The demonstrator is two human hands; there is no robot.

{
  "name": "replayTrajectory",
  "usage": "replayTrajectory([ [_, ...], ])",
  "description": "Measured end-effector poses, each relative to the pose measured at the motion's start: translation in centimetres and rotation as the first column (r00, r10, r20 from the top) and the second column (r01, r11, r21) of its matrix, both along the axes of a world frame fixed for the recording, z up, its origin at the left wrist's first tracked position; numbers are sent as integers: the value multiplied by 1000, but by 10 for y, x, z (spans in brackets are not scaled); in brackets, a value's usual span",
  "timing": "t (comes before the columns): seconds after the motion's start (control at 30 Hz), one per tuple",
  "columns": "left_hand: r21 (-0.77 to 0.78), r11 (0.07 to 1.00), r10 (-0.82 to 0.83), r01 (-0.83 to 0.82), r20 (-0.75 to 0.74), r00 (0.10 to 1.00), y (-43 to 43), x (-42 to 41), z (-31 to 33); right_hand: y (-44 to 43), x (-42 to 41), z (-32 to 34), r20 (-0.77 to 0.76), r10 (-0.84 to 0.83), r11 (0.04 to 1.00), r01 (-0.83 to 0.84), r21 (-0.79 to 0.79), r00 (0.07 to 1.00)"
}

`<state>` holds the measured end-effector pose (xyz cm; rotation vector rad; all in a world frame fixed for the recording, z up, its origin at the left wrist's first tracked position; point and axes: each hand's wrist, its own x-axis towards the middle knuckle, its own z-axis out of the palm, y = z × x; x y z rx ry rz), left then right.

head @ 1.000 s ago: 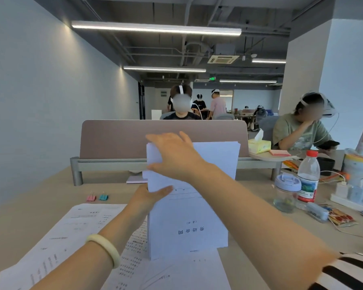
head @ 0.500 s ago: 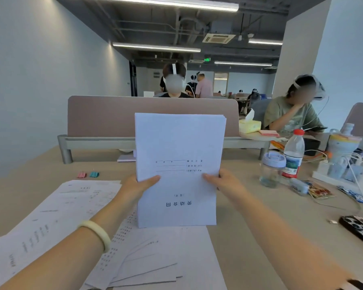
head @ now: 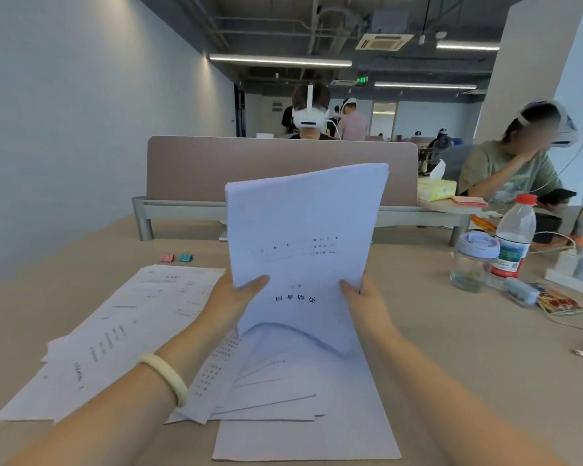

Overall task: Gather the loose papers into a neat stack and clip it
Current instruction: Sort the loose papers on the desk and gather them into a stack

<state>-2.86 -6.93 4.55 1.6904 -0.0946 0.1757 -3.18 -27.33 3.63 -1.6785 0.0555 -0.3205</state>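
While the counter carries many loose sheets spread flat to the left and below, one bundle of papers is held upright above it, clear of the surface. The bundle is gripped at its two lower side edges: the left hand is closed on the left edge with the thumb on the front, and the right hand is closed on the right edge in the same way. The hands are apart, with the width of the pages between them.

The bundle is judged to be light but soft. Its bottom edge is bent in a curve, and the top leans to the right, so it will sag if held by one corner only. Sheets can slide against each other, therefore a firm hold on both sides is advised while the edges are tapped even. Two small clips, a pink clip and a blue clip, are lying far on the left, well apart from the bundle.
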Motion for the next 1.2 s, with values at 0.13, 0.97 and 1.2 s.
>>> replayTrajectory([
  [0.13,109,994,-20,10,91,996,24,10,33,5,5,33,7,96,995,-96,-41,995],
  [0.97,765,616,298,187,-447,844,187,28,-17,59,14,-25,-376,171,924,-281,-259,911],
  [1.2,741,620,239,257,-491,838,163,21,-19,64,3,-25,-393,195,909,-316,-272,899],
])
